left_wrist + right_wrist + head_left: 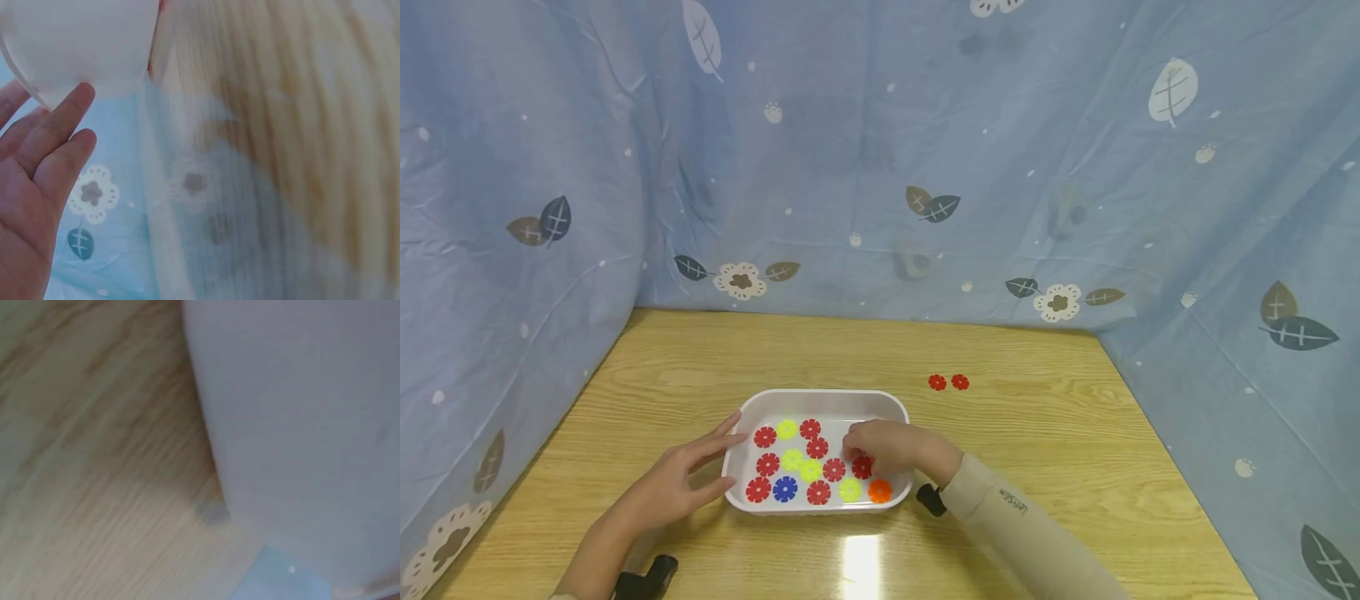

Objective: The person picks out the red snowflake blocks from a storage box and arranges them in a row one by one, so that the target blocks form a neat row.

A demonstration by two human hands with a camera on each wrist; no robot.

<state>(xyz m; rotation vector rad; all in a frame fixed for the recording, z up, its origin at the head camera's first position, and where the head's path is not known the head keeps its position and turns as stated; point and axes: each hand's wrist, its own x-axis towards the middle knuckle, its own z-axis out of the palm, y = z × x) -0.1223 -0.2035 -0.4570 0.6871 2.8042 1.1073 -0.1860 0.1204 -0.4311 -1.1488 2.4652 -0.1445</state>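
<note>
A white tray (820,398) stands on the table with several red, yellow-green, blue and orange snowflake-shaped plastic discs lying in it. My left hand (681,479) is at its left end, fingers extended and spread at the rim; in the left wrist view, fingertips touch the tray's outer wall (81,44). Over the right part of the tray, my right hand (887,447) reaches down with bent fingers. Right beside them is a red disc (862,467), partly in shadow. The fingertips are hidden, so a hold on a disc cannot be made out.
Two red discs (948,382) lie side by side on the wooden table (1037,467), behind and right of the tray. A blue patterned curtain (865,167) encloses the table at the back and both sides. The right wrist view shows mostly the tray's wall (300,425).
</note>
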